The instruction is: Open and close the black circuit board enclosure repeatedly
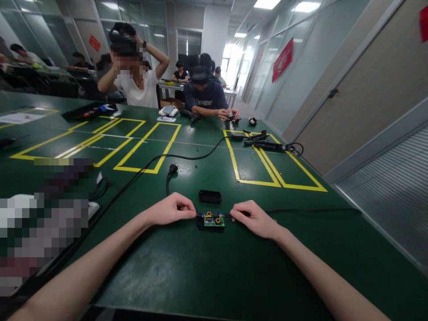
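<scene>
A small green circuit board [210, 221] with copper-wound coils lies in or on a black plastic case half [219, 229] on the table. Black cables with coloured wires join the board at both its left and right ends. My left hand [174, 208] pinches the cable at the left end, close to the case. On the other side my right hand [252, 217] pinches the right cable [310, 210], which runs off along the table. Just beyond the board rests the other black case half [210, 196], hollow side up. A black power plug [173, 169] stands out behind my left hand.
Yellow tape outlines [155, 170] mark the green table [160, 276]. A long black cord [180, 157] crosses it to dark tools [267, 143] at the right. A drill [192, 116] and a black tray [85, 111] lie farther back. Two people are across the table.
</scene>
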The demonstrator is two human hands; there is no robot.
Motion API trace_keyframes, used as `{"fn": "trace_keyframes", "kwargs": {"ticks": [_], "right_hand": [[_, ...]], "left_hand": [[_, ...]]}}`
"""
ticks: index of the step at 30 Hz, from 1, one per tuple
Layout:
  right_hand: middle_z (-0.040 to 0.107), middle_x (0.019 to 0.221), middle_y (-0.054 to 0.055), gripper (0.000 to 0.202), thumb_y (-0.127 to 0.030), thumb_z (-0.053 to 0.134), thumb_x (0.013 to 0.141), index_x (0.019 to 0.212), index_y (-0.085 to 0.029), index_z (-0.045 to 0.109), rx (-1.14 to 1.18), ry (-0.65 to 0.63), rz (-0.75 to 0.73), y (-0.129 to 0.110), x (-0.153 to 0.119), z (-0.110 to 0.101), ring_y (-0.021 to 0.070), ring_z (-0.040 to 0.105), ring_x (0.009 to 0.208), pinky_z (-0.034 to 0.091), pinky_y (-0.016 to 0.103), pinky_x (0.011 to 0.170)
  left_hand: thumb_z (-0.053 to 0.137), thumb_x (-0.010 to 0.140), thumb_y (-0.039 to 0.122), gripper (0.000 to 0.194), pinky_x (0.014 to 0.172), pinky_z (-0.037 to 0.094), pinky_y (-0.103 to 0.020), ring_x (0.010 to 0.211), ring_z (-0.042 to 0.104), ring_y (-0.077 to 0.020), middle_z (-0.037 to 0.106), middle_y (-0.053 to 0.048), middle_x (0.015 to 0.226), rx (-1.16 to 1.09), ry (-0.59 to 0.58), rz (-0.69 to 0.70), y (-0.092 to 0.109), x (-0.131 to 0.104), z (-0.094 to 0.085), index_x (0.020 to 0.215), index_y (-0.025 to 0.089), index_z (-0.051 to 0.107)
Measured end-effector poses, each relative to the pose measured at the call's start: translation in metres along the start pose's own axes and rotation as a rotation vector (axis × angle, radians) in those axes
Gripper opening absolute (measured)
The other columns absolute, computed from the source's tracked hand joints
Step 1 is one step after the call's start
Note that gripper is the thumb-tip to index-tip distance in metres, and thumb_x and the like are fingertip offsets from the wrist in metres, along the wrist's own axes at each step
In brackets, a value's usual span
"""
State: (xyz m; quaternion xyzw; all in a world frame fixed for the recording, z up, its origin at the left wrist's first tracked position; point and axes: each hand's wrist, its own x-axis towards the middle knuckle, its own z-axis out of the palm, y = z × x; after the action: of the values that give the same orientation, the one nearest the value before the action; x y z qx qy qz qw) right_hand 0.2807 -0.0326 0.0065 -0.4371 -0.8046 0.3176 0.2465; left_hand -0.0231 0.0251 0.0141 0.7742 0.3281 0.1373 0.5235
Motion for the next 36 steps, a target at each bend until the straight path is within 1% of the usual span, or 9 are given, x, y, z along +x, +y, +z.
{"fn": "trace_keyframes", "kwargs": {"ticks": [2,6,11,14,18,21,27,31,36], "right_hand": [[0.061,0.064,0.001,0.059,-0.059,0.043,0.106,0.069,-0.018,0.064,-0.007,-0.019,-0.003,0.000,0.000,0.002,0.0136,0.053,0.060,0.039,0.027,0.061],[0.061,0.064,0.001,0.058,-0.056,0.043,0.107,0.069,-0.018,0.064,-0.080,-0.030,-0.001,0.003,0.000,0.007,0.0138,0.054,0.059,0.038,0.027,0.061],[0.064,0.066,0.003,0.052,-0.049,0.045,0.107,0.072,-0.019,0.068,-0.230,-0.014,0.007,0.010,0.002,0.011,0.0146,0.056,0.060,0.037,0.027,0.061],[0.070,0.074,0.004,0.044,-0.045,0.047,0.107,0.082,-0.020,0.072,-0.250,0.007,0.015,0.011,0.002,0.012,0.0158,0.060,0.063,0.039,0.027,0.062],[0.076,0.087,0.005,0.034,-0.039,0.050,0.106,0.096,-0.021,0.076,-0.209,0.013,-0.012,0.008,0.002,0.012,0.0179,0.067,0.072,0.045,0.028,0.068],[0.077,0.089,0.006,0.034,-0.038,0.050,0.106,0.095,-0.020,0.076,-0.185,0.010,-0.041,0.007,0.002,0.011,0.0185,0.069,0.075,0.048,0.028,0.071],[0.074,0.085,0.007,0.036,-0.039,0.050,0.107,0.094,-0.019,0.077,-0.203,0.003,-0.115,0.006,0.001,0.010,0.0182,0.068,0.074,0.049,0.029,0.069],[0.072,0.089,0.007,0.039,-0.037,0.047,0.109,0.089,-0.020,0.076,-0.256,-0.010,-0.152,0.000,0.000,0.008,0.0182,0.067,0.076,0.048,0.029,0.068],[0.070,0.087,0.007,0.038,-0.034,0.047,0.108,0.088,-0.020,0.076,-0.305,-0.033,-0.141,-0.005,-0.001,0.008,0.0172,0.064,0.072,0.048,0.029,0.067]], "left_hand": [[0.071,0.084,0.045,0.033,0.056,0.032,-0.023,0.057,0.041,-0.0101,0.053,0.004,0.059,0.011,-0.034,-0.030,0.003,-0.002,0.000,0.081,0.012,0.075],[0.070,0.084,0.043,0.031,0.056,0.031,-0.023,0.057,0.043,-0.0102,0.054,0.003,0.061,0.059,-0.037,-0.052,0.004,-0.004,0.000,0.081,0.012,0.075],[0.067,0.085,0.039,0.028,0.055,0.029,-0.023,0.056,0.042,-0.0102,0.051,0.004,0.058,0.173,0.069,-0.014,-0.002,-0.002,0.001,0.078,0.013,0.075],[0.065,0.087,0.037,0.026,0.055,0.030,-0.022,0.054,0.041,-0.0100,0.050,0.004,0.056,0.244,0.115,0.026,-0.005,-0.001,0.001,0.077,0.014,0.075],[0.066,0.085,0.030,0.019,0.057,0.035,-0.022,0.058,0.049,-0.0107,0.059,0.002,0.063,0.323,0.149,0.090,-0.005,-0.001,0.003,0.077,0.015,0.075],[0.067,0.084,0.027,0.016,0.058,0.038,-0.021,0.060,0.053,-0.0113,0.062,0.001,0.067,0.359,0.160,0.119,-0.005,-0.002,0.004,0.076,0.016,0.074],[0.067,0.084,0.024,0.013,0.058,0.038,-0.021,0.062,0.055,-0.0120,0.063,0.001,0.068,0.440,0.173,0.138,-0.003,-0.003,0.006,0.075,0.017,0.073],[0.066,0.085,0.023,0.011,0.059,0.039,-0.022,0.065,0.055,-0.0131,0.062,0.000,0.073,0.412,0.173,0.195,-0.004,-0.002,0.009,0.079,0.017,0.073],[0.066,0.086,0.020,0.010,0.059,0.038,-0.023,0.062,0.053,-0.0122,0.059,0.001,0.071,0.401,0.146,0.199,-0.006,-0.002,0.011,0.079,0.016,0.072]]}}
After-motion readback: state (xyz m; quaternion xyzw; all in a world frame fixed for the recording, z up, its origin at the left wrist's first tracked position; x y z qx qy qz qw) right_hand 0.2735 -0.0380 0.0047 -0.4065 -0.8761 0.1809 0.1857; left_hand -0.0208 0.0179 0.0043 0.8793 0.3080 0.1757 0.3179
